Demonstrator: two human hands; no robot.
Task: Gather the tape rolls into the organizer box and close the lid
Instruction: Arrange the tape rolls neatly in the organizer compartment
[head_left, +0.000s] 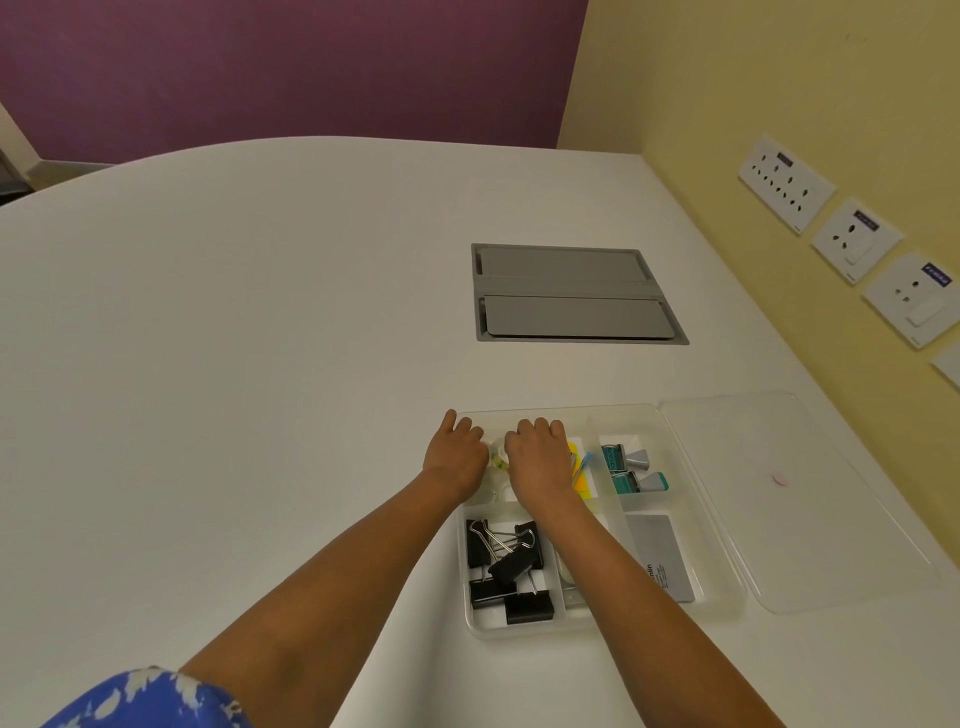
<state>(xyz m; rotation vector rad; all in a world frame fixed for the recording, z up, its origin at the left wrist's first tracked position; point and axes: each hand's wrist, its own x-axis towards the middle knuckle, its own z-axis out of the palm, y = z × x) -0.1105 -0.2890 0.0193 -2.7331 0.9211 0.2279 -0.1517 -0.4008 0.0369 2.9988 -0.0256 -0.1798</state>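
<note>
A clear plastic organizer box (724, 530) lies open on the white table, its clear lid (810, 499) folded flat to the right. Both hands are over the box's far-left compartment. My left hand (457, 454) and my right hand (537, 457) flank a clear tape roll (500, 454), which shows only in the gap between them. Their fingers curl down and hide most of the roll. I cannot tell whether more rolls lie under the hands.
Black binder clips (506, 569) fill the near-left compartment. Yellow sticky notes (582, 480), teal correction tapes (631, 470) and a grey card (662, 556) sit in others. A grey cable hatch (571, 293) is set in the table. Wall sockets (852, 239) are at right.
</note>
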